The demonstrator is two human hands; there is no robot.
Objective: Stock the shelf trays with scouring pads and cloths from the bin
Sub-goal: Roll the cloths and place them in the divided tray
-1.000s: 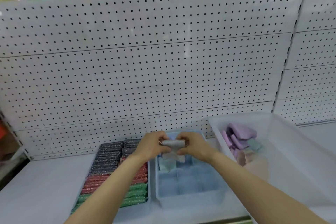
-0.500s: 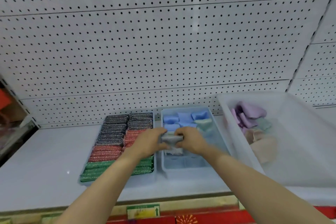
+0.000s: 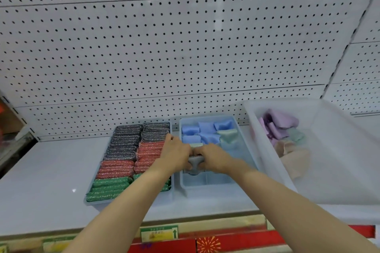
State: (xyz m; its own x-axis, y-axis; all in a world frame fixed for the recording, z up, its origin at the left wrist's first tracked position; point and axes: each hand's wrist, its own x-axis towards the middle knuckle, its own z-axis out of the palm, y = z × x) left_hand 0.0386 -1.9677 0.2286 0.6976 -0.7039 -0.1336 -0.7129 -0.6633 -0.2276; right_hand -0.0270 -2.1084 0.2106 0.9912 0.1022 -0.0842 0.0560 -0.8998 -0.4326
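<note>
Nearest the camera, a green price label (image 3: pixel 158 233) sits on the shelf's front edge, below the blue tray (image 3: pixel 205 188), the landmark here. Over the tray's front-middle compartments, the left hand (image 3: pixel 174 155) and right hand (image 3: pixel 211 157) meet, both clenched on a small grey folded cloth (image 3: pixel 195 163) held between them, just above or entering a compartment; I cannot tell whether it touches the tray floor. The front compartments look empty. Toward the tray's back lie blue cloths (image 3: pixel 205 128) and pale green cloths (image 3: pixel 228 134). Left of the tray, touching it, stands the pad tray (image 3: pixel 90 201), packed with scouring pads (image 3: pixel 121 168) in green, red and dark rows. Right of the tray, the white bin (image 3: pixel 249 109) holds lilac and beige cloths (image 3: pixel 281 127).

The likely trouble: the fold may spring open once the grip is let go, spilling over a divider, since cloth is soft. The left wrist also hangs over the red pads and could drag one loose.
</note>
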